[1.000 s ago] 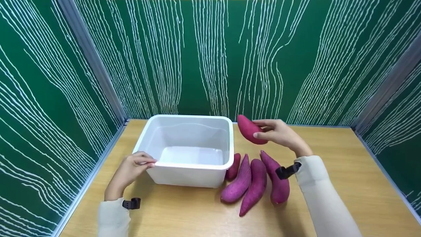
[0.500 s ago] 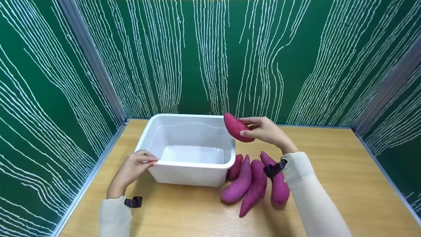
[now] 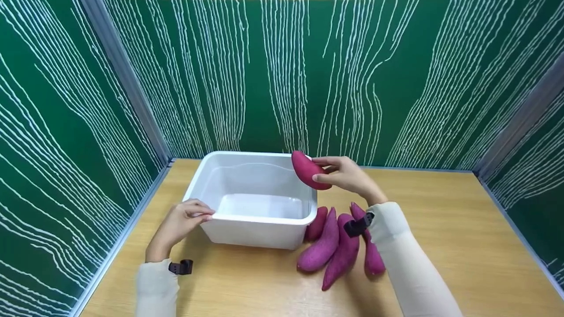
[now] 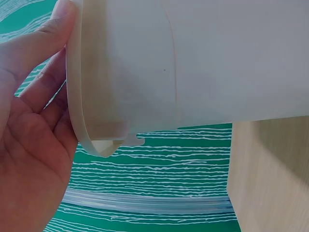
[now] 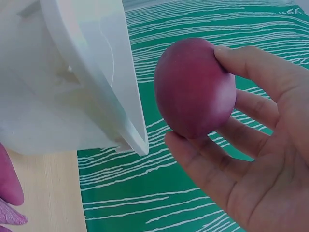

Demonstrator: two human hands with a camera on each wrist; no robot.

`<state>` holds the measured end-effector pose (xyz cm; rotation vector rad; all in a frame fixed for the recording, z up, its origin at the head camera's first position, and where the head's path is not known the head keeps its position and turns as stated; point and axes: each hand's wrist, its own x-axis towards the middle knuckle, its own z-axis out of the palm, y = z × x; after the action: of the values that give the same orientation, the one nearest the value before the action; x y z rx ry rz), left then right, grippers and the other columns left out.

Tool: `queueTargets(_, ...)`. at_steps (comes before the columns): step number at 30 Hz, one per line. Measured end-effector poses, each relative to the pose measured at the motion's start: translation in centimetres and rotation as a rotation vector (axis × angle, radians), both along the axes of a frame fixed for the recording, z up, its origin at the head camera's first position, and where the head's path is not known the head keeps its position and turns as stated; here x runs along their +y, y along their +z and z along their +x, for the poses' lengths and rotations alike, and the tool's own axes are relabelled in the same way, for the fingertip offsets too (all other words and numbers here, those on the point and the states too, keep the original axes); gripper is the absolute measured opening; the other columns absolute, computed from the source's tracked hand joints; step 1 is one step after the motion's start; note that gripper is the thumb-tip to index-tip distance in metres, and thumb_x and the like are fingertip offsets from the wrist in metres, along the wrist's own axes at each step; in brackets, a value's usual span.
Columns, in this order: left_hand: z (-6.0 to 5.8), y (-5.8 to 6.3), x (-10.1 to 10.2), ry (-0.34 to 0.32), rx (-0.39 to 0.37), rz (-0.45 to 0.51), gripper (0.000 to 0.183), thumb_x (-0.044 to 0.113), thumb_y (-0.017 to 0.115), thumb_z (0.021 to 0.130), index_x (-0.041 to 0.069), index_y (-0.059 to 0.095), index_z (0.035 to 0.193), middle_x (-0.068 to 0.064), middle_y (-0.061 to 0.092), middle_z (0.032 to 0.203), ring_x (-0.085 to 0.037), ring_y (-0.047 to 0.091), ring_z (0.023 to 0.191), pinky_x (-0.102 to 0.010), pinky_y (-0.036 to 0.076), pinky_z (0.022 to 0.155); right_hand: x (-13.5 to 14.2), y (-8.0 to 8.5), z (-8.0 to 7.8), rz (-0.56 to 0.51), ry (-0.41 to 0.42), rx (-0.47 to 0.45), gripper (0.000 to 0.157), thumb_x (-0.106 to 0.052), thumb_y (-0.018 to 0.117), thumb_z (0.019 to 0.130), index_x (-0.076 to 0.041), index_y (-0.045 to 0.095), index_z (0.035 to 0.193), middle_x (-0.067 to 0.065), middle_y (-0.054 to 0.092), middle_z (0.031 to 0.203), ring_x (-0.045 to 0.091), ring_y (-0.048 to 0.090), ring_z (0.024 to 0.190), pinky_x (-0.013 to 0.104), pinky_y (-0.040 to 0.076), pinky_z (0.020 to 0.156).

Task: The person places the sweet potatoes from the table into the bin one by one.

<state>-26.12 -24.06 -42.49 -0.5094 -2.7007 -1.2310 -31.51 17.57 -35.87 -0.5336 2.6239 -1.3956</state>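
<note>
A white plastic bin [image 3: 260,233] stands on the table with its bare floor showing. My left hand [image 3: 183,222] pinches the bin's near left rim; in the left wrist view its thumb lies along the rim [image 4: 74,82]. In my right hand [image 3: 348,178] is a red-skinned sweet potato [image 3: 306,171], gripped between thumb and fingers. It hangs over the bin's right rim, tilted. The right wrist view shows that sweet potato [image 5: 193,87] end-on, beside the bin's wall. Several purple sweet potatoes [image 3: 320,251] lie on the table right of the bin, one partly behind the right wrist strap.
The wooden table [image 3: 458,237] reaches out to the right. Green panels [image 3: 396,127] with white wavy lines enclose it at the back and sides, with grey metal posts [image 3: 128,79] at the corners. A smaller red sweet potato [image 3: 316,224] lies against the bin's right wall.
My right hand has carried the red sweet potato leftward, from beside the bin to above its right rim. The left hand keeps its pinch, and bin and hand have shifted slightly right in view.
</note>
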Motion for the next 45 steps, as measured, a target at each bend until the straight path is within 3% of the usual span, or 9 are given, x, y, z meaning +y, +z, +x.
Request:
queueTargets(6, -0.2, 0.0, 0.0, -0.008, 0.002, -0.003, 0.014, 0.010, 0.075, 0.082, 0.008, 0.078, 0.096, -0.002, 0.070, 0.094, -0.018, 0.060, 0.093, -0.015, 0.049, 0.080, -0.7, -0.1, -0.2, -0.003, 0.001, 0.002, 0.055, -0.030, 0.073, 0.085, -0.011, 0.057, 0.134, 0.015, 0.062, 0.126, 0.031, 0.063, 0.107, 0.038, 0.054, 0.086)
queueTargets(12, -0.3, -0.2, 0.0, -0.023, 0.032, 0.017, 0.011, 0.007, 0.075, 0.081, 0.009, 0.078, 0.091, -0.003, 0.071, 0.090, -0.016, 0.061, 0.089, -0.020, 0.050, 0.078, -1.3, -0.1, -0.3, -0.021, 0.009, -0.002, 0.054, -0.027, 0.072, 0.086, -0.011, 0.056, 0.135, 0.016, 0.062, 0.126, 0.031, 0.064, 0.108, 0.036, 0.054, 0.085)
queueTargets(26, -0.2, 0.0, 0.1, 0.008, -0.007, -0.001, 0.011, 0.009, 0.074, 0.081, 0.010, 0.078, 0.092, -0.004, 0.071, 0.093, -0.019, 0.060, 0.093, -0.029, 0.052, 0.084, -2.2, -0.4, -0.5, -0.025, 0.022, -0.013, 0.053, -0.026, 0.072, 0.085, -0.012, 0.057, 0.134, 0.015, 0.061, 0.128, 0.030, 0.065, 0.106, 0.035, 0.055, 0.084)
queueTargets(45, -0.3, -0.3, -0.2, -0.008, 0.001, 0.022, 0.012, 0.010, 0.075, 0.080, 0.010, 0.078, 0.091, -0.002, 0.070, 0.091, -0.015, 0.059, 0.089, -0.019, 0.049, 0.076, -3.0, -0.5, -0.6, -0.011, 0.033, -0.017, 0.051, -0.026, 0.072, 0.086, -0.015, 0.058, 0.134, 0.012, 0.062, 0.126, 0.028, 0.064, 0.103, 0.036, 0.055, 0.086)
